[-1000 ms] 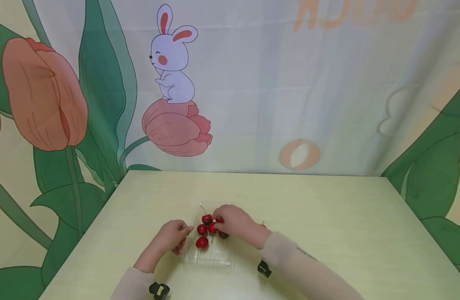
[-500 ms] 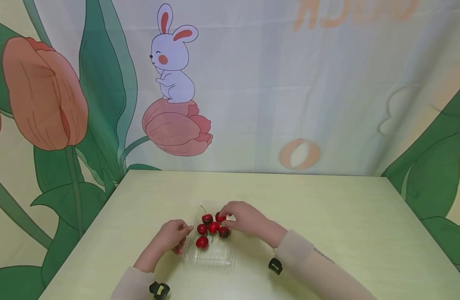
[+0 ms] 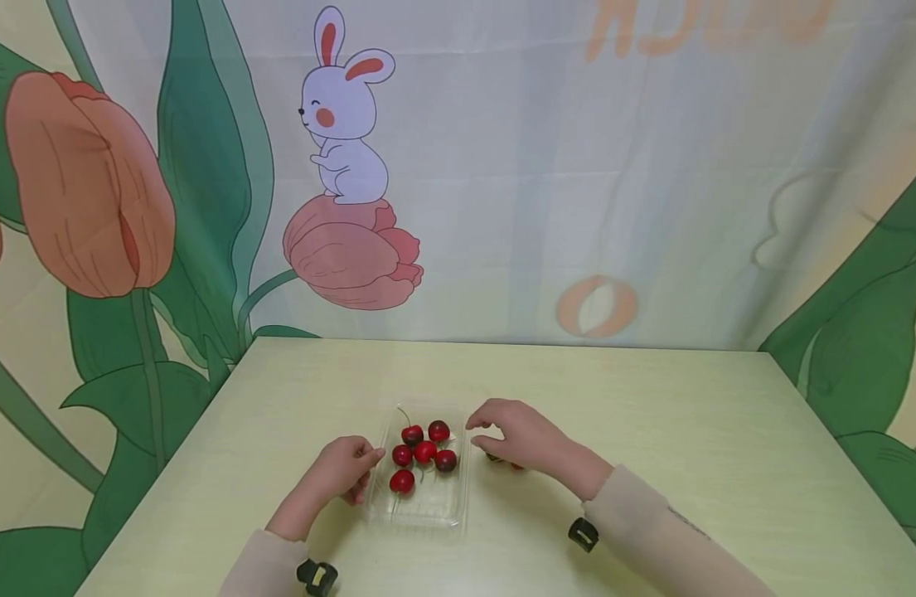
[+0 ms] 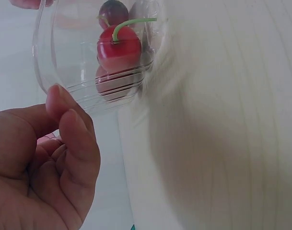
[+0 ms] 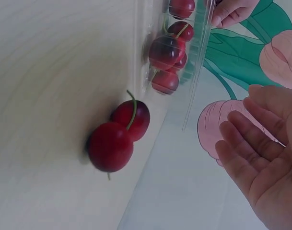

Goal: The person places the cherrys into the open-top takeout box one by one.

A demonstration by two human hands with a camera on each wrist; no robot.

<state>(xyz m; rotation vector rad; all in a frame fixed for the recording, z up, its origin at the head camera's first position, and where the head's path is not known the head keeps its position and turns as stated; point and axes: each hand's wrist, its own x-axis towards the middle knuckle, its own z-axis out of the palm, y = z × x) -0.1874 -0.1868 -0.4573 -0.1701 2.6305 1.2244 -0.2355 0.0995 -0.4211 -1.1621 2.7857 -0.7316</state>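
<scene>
Printed fabric (image 3: 487,207) hangs behind the pale yellow-green tabletop (image 3: 651,398), showing a white rabbit (image 3: 353,170) seated on a pink tulip (image 3: 346,257), with large green leaves (image 3: 860,332) at both sides. On the tabletop before me sits a clear plastic container (image 3: 431,516) with six red cherries (image 3: 424,452) in it: five are clustered toward its far half, and one lies nearer me, on the left side. I hold the container's left edge with my left hand (image 3: 341,471), the rim pinched between thumb and forefinger and the other fingers curled in below. My right hand (image 3: 530,438) holds nothing; it hovers just beyond the container's right edge, fingers gently bent and thumb well apart from them, so the grip is wide. Under it, two more cherries (image 5: 111,146) lie close together on the tabletop, to the right of the container. From above, my hand partly hides them, but the right wrist view shows both, one with a green stem (image 5: 133,112) curving across it. Beige sleeves (image 3: 651,522) cover my forearms.
</scene>
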